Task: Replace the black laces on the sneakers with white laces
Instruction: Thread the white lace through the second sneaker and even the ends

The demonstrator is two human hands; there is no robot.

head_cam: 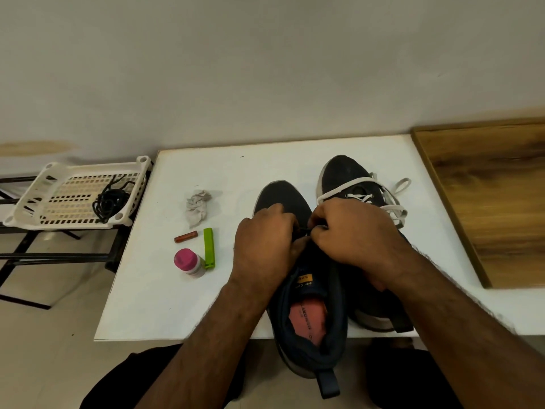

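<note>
Near sneaker (306, 290) on counter (165, 290), heel overhanging front edge, long axis front-to-back, toe toward wall. Both hands, left (262, 246) and right (354, 234), pinch black lace (306, 230) at eyelets; judged mid-removal. Far sneaker (348, 178) alongside, already wearing white lace (392, 208). Removed black lace bundle (113, 199) lies in white basket (41, 202). Roughly halfway done.

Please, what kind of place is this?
Probably a plain room at home: a small white table against a bare wall, a tiled floor, and a plastic basket on a metal rack.
</note>
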